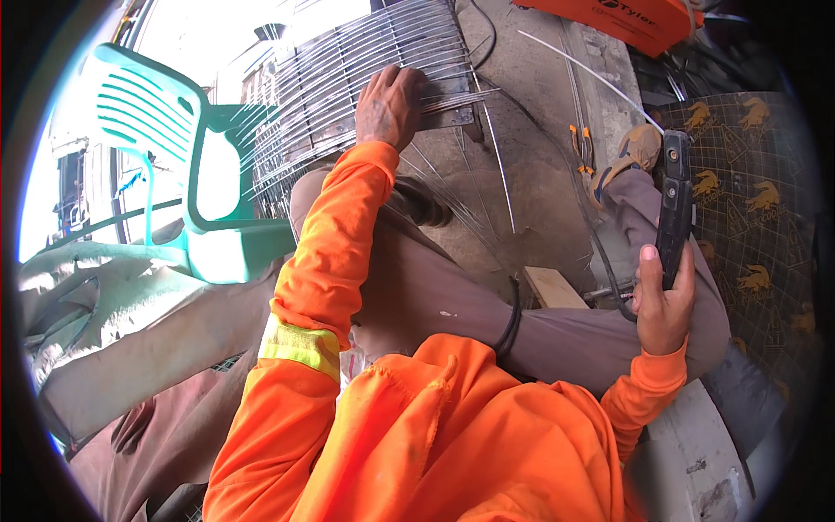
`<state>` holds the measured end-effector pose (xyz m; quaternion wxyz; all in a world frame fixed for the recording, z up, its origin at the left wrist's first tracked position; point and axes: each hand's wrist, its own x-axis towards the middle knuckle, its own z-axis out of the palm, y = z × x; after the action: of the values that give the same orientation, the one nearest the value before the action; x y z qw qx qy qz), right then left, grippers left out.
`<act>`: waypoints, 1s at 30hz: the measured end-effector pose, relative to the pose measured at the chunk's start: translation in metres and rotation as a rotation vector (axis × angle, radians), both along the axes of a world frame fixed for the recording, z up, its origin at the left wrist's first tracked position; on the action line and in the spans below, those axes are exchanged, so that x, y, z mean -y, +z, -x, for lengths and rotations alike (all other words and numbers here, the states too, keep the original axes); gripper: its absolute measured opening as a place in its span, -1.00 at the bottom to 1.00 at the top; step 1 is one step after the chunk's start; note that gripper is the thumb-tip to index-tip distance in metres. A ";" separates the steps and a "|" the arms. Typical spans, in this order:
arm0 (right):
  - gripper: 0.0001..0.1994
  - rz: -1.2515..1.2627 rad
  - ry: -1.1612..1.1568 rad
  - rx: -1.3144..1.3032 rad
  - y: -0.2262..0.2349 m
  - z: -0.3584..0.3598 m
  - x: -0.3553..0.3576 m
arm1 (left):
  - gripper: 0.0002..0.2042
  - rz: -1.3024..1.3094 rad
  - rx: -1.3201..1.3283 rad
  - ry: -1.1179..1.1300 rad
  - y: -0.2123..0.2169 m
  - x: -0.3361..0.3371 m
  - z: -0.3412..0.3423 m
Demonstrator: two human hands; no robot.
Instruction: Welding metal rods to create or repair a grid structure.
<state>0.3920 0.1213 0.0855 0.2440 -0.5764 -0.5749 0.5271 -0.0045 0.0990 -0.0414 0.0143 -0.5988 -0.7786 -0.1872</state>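
Note:
In my right hand (665, 300) is a black electrode holder (674, 204), gripped upright with my thumb along its side. A thin pale welding rod (591, 74) slants up and left from the holder's tip. My left hand (389, 109) lies on the near right part of a grille of thin metal rods (348, 65). Its fingers are curled down over the rods at the grille's edge, and the fingertips are partly hidden. The grille rests on a dark metal stand, and several rod ends stick out past its sides.
A mint-green plastic chair (209, 226) stands left of the grille. Orange-handled pliers (581, 150) lie on the concrete floor, near a black cable (557, 135). An orange box (622, 22) is at the far right. Patterned dark board (748, 217) lies beside my foot, and loose rods (465, 209) lie below the stand.

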 end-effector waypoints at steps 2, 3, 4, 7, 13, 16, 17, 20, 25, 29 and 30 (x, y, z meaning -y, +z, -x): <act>-0.68 0.024 -0.005 0.002 0.001 -0.002 0.000 | -0.82 0.032 0.004 0.018 0.001 0.000 -0.002; -0.69 0.021 0.000 -0.001 0.001 -0.001 0.000 | -0.83 0.039 0.006 0.022 0.002 0.000 -0.001; -0.70 0.017 0.004 -0.004 0.001 -0.001 0.000 | -0.83 0.046 0.007 0.026 0.002 0.000 0.000; -0.70 0.019 0.014 -0.003 0.001 -0.002 -0.001 | -0.85 0.030 0.028 0.019 0.002 0.000 -0.001; -0.71 0.036 0.021 -0.027 0.001 -0.002 -0.002 | -0.82 0.069 0.037 0.029 0.003 -0.001 0.003; -0.71 -0.095 0.061 0.026 -0.013 -0.011 -0.002 | -0.82 0.051 0.052 0.014 0.004 -0.001 0.001; -0.71 -0.095 0.059 0.026 -0.010 -0.010 -0.002 | -0.82 0.052 0.052 0.012 0.003 -0.001 0.001; -0.70 0.028 0.035 0.008 0.000 -0.006 -0.002 | -0.83 0.047 0.015 0.017 0.000 -0.001 0.001; -0.69 -0.041 0.063 0.029 -0.004 -0.008 -0.002 | -0.82 0.062 0.015 0.037 0.001 -0.002 0.001; -0.68 -0.084 0.057 0.041 -0.007 -0.008 -0.002 | -0.82 0.061 0.015 0.034 0.001 -0.003 0.001; -0.68 -0.081 0.054 0.036 -0.006 -0.008 -0.003 | -0.82 0.059 0.021 0.033 0.001 -0.003 0.002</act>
<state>0.3995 0.1239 0.0795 0.2424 -0.5595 -0.6155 0.4993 -0.0067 0.1016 -0.0408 -0.0083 -0.5840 -0.7937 -0.1703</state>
